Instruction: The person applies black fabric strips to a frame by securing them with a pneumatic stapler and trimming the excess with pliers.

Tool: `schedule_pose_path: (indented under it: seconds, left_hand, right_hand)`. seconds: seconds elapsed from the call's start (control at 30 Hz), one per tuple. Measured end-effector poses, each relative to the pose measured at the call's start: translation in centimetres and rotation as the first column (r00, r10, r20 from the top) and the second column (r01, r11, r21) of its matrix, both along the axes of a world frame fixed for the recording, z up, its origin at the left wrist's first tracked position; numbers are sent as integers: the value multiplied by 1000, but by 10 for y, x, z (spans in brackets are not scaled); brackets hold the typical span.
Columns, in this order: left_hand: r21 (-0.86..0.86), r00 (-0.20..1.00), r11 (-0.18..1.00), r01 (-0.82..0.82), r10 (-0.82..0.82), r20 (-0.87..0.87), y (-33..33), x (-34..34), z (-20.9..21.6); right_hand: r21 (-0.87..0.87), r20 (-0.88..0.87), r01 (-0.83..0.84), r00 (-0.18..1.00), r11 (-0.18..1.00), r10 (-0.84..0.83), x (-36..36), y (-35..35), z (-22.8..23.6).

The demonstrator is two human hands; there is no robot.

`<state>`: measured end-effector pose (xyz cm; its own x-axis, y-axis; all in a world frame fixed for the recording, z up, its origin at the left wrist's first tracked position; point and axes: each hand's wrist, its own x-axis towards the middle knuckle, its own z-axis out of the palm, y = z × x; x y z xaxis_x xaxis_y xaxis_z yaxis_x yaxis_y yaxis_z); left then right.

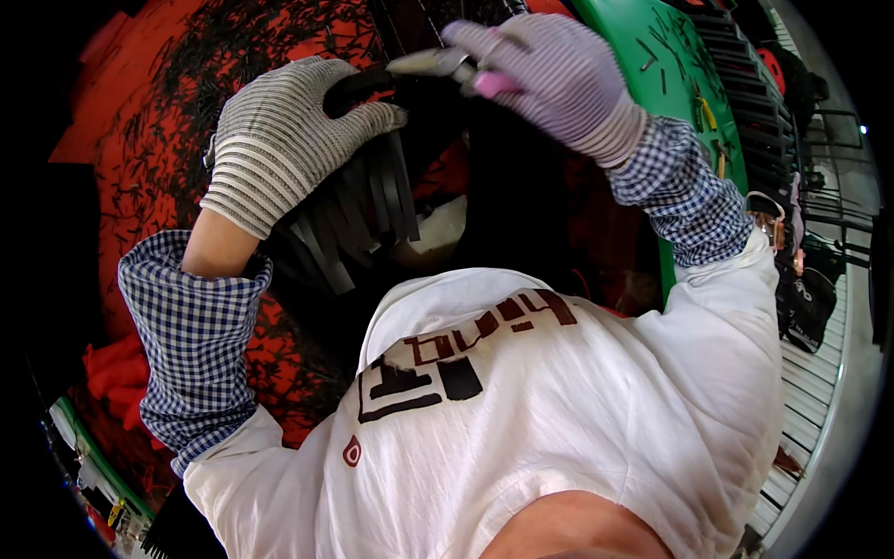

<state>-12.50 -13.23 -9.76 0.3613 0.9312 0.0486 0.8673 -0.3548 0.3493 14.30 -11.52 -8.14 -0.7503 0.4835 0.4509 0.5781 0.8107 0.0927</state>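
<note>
My left hand [284, 140], in a white-and-grey striped knit glove, is closed with thumb and fingers pinching a dark strip [365, 84]. Below its palm hangs a bundle of flat black strips [358, 210]; whether the fingers also hold these, I cannot tell. Opposite, my right hand [563, 79], in a similar striped glove, is wrapped round a pair of snips [428, 63] with a pink grip. The blades point left, close to the left fingertips and the strip. Dark shadow hides much of what lies between the hands.
Red sheeting [121, 140] strewn with black offcuts spreads along the left and far side. At the right stands a green surface [652, 37] with offcuts and a yellow-handled tool [708, 114]. A dark slatted rack [754, 102] is beyond it. Something pale [442, 228] lies below the strips.
</note>
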Motion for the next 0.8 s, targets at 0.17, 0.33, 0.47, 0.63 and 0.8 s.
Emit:
schedule_pose_path:
  seconds: [0.17,0.33,0.47,0.63,0.8]
  left_hand:
    - [-41,992,999,4,2,129,-1,-6,-4]
    - [-38,989,996,75,-70,127,1,-4,-1]
    - [4,983,993,114,-113,147,0,0,0]
    - [31,987,995,97,-100,124,1,3,0]
    - [19,990,1000,13,-16,137,-1,2,-5]
  right_hand:
    - [-255,-435,510,699,822,-568,59,13,3]
    - [-120,63,894,442,432,-895,281,62,-79]
    - [200,320,967,88,158,-943,333,56,-105]
    - [4,-58,675,736,738,-674,257,66,-70]
    - [-16,-284,-68,957,998,61,36,12,-2]
